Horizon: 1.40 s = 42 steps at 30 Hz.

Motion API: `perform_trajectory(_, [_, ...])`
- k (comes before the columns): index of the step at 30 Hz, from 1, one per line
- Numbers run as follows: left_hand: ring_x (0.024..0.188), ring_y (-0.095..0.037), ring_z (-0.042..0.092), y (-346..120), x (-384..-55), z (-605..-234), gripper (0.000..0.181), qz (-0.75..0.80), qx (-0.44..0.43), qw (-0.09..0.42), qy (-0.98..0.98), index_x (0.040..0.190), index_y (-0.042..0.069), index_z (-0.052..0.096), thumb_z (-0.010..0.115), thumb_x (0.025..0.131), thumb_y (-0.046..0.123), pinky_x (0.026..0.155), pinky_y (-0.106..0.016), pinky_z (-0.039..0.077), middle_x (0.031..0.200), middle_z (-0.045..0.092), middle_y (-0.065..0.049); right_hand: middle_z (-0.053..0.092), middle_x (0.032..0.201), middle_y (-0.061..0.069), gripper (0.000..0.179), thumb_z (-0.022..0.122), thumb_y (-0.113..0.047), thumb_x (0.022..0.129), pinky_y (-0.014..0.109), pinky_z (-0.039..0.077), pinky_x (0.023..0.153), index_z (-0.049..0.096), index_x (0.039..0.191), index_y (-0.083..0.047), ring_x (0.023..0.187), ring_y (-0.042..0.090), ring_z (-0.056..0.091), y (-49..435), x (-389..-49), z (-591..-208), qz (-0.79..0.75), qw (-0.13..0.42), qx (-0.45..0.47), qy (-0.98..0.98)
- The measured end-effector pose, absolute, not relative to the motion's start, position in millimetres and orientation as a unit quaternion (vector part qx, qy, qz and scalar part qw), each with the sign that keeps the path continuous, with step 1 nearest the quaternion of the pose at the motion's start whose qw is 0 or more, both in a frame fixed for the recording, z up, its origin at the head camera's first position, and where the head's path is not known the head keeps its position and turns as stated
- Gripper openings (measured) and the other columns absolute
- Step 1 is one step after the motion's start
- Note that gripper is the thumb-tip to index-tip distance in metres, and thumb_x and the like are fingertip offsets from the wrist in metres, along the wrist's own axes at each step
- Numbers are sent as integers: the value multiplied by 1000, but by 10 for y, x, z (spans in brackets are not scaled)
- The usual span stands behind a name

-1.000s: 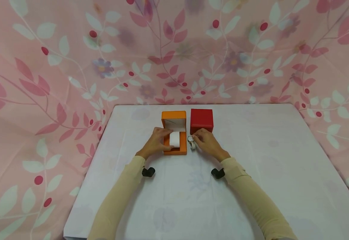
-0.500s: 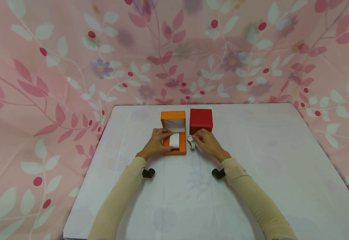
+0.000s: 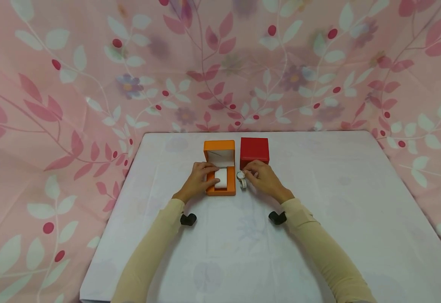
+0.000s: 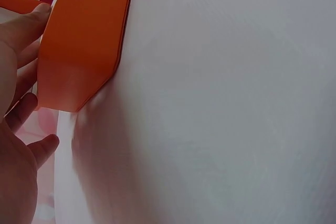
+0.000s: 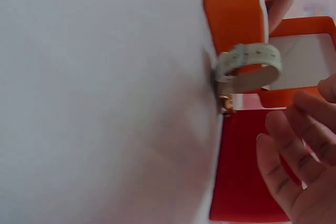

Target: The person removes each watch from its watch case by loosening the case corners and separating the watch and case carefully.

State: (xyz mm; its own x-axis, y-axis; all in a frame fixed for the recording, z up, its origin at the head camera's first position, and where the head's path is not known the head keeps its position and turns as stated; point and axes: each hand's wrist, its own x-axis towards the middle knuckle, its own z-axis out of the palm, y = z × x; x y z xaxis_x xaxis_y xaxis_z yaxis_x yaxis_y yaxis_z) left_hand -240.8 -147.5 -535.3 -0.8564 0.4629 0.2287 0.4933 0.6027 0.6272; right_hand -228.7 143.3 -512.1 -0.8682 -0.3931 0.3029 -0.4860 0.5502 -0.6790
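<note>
An orange watch box (image 3: 230, 181) stands with its lid up, a white watch cushion (image 3: 222, 179) lying inside its base. My left hand (image 3: 195, 180) reaches over the box's left side. Its thumb and fingertips touch the cushion's left edge and far end. In the left wrist view the thumb (image 4: 39, 11) lies over the box's orange wall. A wristwatch (image 3: 241, 180) with a pale strap and round dial sits right of the box. My right hand (image 3: 264, 179) hovers beside it, fingertips near the dial. The right wrist view shows its loosely bent fingers (image 5: 283, 156) apart from the watch (image 5: 252, 66).
A shut red box (image 3: 254, 149) stands behind the watch, just right of the orange box. White cloth covers the table (image 3: 213, 248). A pink floral curtain (image 3: 220, 63) hangs along the back and sides.
The cushion sits slightly nearer the box's front. My left thumb has shifted from its near end up along its left edge. The watch and right hand have hardly moved.
</note>
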Motion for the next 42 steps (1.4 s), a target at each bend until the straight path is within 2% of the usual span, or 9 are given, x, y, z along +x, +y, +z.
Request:
perform_trajectory(4, [116,-24,37,-1470,-2386,-5325,42,-361,-264,27,-894,124,10,68,74,88,32,101,-40,38,127,54,-5,65,103,2,14,68,-12,92,34,55,77,73,104,-7,92,17,59,1469,-2337,-4974,412,110,291,-856])
perform_trajectory(7, [114,-23,38,-1464,-2357,-5290,37,-363,-258,40,-895,120,9,69,73,90,29,100,-38,39,124,55,-4,63,108,3,19,71,-15,90,39,53,86,72,107,-8,102,20,56,1512,-2421,-4857,388,145,297,-860])
perform_trajectory(10, [111,-22,40,-1463,-2334,-5261,31,-371,-264,70,-888,117,8,70,72,90,24,97,-37,39,120,56,-3,59,120,5,34,75,-24,86,43,47,97,68,116,-10,114,22,48,1573,-2536,-4778,340,147,274,-888])
perform_trajectory(13, [108,-22,43,-1467,-2324,-5243,27,-382,-276,104,-876,113,6,70,72,90,19,94,-38,40,117,57,-4,49,138,6,57,78,-35,81,47,43,102,60,131,-12,127,25,38,1656,-2667,-4768,305,116,248,-912])
perform_trajectory(15, [107,-23,44,-1464,-2317,-5233,24,-389,-285,121,-868,111,5,71,72,89,16,93,-39,41,117,58,-5,36,151,5,76,80,-41,77,51,43,102,50,142,-16,135,26,29,1722,-2751,-4804,304,81,227,-922])
perform_trajectory(19, [108,-23,45,-1450,-2278,-5205,21,-401,-285,130,-861,109,5,71,72,89,13,95,-39,41,116,59,-3,13,161,3,107,85,-51,67,55,46,97,28,154,-24,142,29,16,1850,-2916,-4948,333,5,182,-925])
perform_trajectory(23, [108,-23,46,-1431,-2236,-5196,18,-409,-291,133,-855,106,5,72,72,88,9,94,-39,42,114,60,-3,14,160,6,120,87,-54,63,57,44,98,17,156,-24,141,31,18,1933,-3018,-5069,362,-45,152,-918])
perform_trajectory(31, [102,-23,47,-1390,-2187,-5198,15,-402,-307,147,-850,103,6,72,71,88,7,89,-38,43,109,62,-3,25,156,10,125,91,-46,61,56,36,106,16,156,-13,139,34,28,1973,-3031,-5107,425,-68,116,-895])
perform_trajectory(42, [105,-21,47,-1291,-2171,-5097,15,-409,-315,134,-846,105,6,71,68,90,10,93,-38,44,112,61,-2,27,157,4,119,92,-40,62,44,39,106,22,155,-16,137,29,37,2062,-2976,-5130,486,-60,94,-867])
